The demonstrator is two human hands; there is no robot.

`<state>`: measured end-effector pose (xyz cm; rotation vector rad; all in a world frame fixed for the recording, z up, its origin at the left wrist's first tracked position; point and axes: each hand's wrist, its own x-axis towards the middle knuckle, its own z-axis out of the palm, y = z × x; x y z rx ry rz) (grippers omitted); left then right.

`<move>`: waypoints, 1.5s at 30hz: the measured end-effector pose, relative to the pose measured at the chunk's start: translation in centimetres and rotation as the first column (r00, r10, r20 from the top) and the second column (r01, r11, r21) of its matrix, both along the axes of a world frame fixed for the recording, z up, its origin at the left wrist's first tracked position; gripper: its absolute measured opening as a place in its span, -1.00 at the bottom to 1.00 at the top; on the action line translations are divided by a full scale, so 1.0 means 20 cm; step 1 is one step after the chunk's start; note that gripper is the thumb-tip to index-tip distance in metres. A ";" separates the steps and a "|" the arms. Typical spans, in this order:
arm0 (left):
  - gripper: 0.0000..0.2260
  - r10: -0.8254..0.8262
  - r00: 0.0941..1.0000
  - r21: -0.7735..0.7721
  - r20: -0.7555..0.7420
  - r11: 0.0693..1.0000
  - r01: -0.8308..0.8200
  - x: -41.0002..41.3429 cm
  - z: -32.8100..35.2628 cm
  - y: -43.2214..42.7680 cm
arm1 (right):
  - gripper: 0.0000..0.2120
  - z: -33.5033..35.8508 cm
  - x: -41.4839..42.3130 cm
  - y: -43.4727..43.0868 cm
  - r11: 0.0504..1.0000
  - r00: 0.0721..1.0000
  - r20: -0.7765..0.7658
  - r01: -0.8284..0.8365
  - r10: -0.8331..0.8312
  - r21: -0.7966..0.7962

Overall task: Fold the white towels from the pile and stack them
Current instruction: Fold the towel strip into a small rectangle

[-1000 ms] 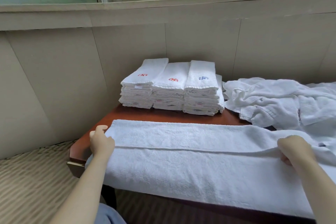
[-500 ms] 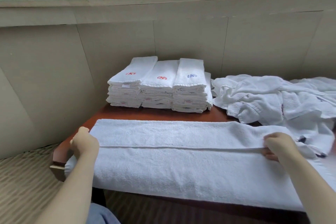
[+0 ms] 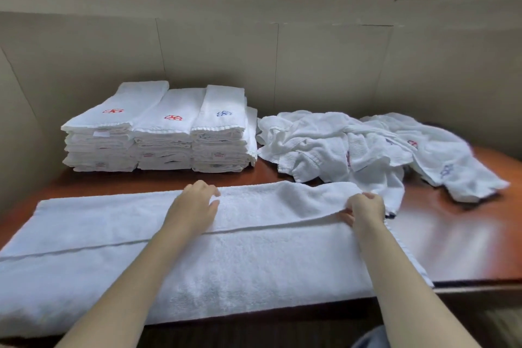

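Observation:
A long white towel point(image 3: 254, 263) lies folded lengthwise across the front of the wooden table point(image 3: 457, 234). My left hand point(image 3: 195, 206) rests flat on its middle, fingers straight. At the towel's right end my right hand point(image 3: 364, 210) pinches the folded top edge. Three stacks of folded white towels point(image 3: 158, 133) with red and blue embroidery stand at the back left. The crumpled pile of white towels point(image 3: 367, 150) spreads over the back right.
A beige panelled wall point(image 3: 310, 65) and window sill run right behind the table. Bare wood shows at the right front. The table's front edge point(image 3: 466, 288) runs just beyond the towel's right end.
My left hand left the towel's left end and moved to its middle, now lying flat. The right hand still holds the right end. The view has shifted to the right.

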<state>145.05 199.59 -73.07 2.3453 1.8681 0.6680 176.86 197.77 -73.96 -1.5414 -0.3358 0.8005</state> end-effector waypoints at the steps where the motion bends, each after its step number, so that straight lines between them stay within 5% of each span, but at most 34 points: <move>1: -0.75 -0.061 0.998 -0.039 0.001 0.997 0.061 0.10 -0.02 0.00 | -0.55 0.01 0.01 -0.01 1.000 0.999 -0.040 0.001 0.000 0.024; 7: -0.66 -0.146 0.975 -0.118 -0.166 0.985 0.127 0.50 -0.14 0.04 | -0.26 0.07 0.07 -0.09 0.973 0.980 -0.163 -0.079 0.115 0.215; 11: -0.64 -0.148 0.974 -0.093 -0.170 0.987 0.134 0.59 -0.18 0.05 | -0.34 0.09 0.19 -0.13 0.925 0.898 -0.340 -0.157 0.279 0.346; 17: -0.56 -0.373 0.915 -0.168 -0.151 0.922 0.348 0.63 -0.17 -0.02 | -0.63 0.07 0.27 -0.08 0.958 0.849 -0.448 -0.222 0.281 0.181; 19: -0.54 -0.447 0.882 -0.193 -0.149 0.888 0.418 0.66 -0.17 -0.07 | -0.48 0.08 0.27 -0.04 0.961 0.869 -0.412 -0.257 0.275 0.099; 24: -0.55 -0.469 0.872 -0.195 -0.142 0.877 0.440 0.67 -0.17 -0.10 | -0.84 0.10 0.21 0.06 0.923 0.923 -0.228 -0.350 0.310 -0.161; 26: -0.54 -0.450 0.883 -0.186 -0.133 0.886 0.424 0.67 -0.17 -0.09 | -0.82 0.10 0.21 0.09 0.931 0.891 -0.304 -0.363 0.338 -0.029; 30: -0.50 -0.351 0.933 -0.178 -0.081 0.926 0.333 0.68 -0.18 -0.07 | -0.63 0.10 0.23 0.10 0.909 0.874 -0.392 -0.118 0.287 0.400; 33: -0.48 -0.314 0.943 -0.218 -0.111 0.933 0.285 0.69 -0.18 -0.06 | -0.66 0.06 0.24 0.13 0.931 0.867 -0.435 -0.083 0.243 0.356; 35: -0.48 -0.324 0.937 -0.237 -0.129 0.928 0.288 0.69 -0.19 -0.06 | -0.77 0.04 0.25 0.15 0.987 0.925 -0.356 -0.086 0.130 0.136; 38: -0.48 -0.336 0.930 -0.240 -0.146 0.924 0.297 0.68 -0.19 -0.06 | -0.77 0.02 0.33 0.15 0.987 0.997 0.022 -0.067 0.071 -0.148; 41: -0.48 -0.350 0.926 -0.235 -0.144 0.921 0.311 0.66 -0.19 -0.06 | -0.72 0.02 0.39 0.09 0.918 0.890 0.382 -0.092 0.250 -0.386; 45: -0.48 -0.361 0.925 -0.210 -0.123 0.920 0.331 0.65 -0.18 -0.07 | -0.74 0.03 0.42 0.03 0.865 0.778 0.527 -0.040 0.342 -0.501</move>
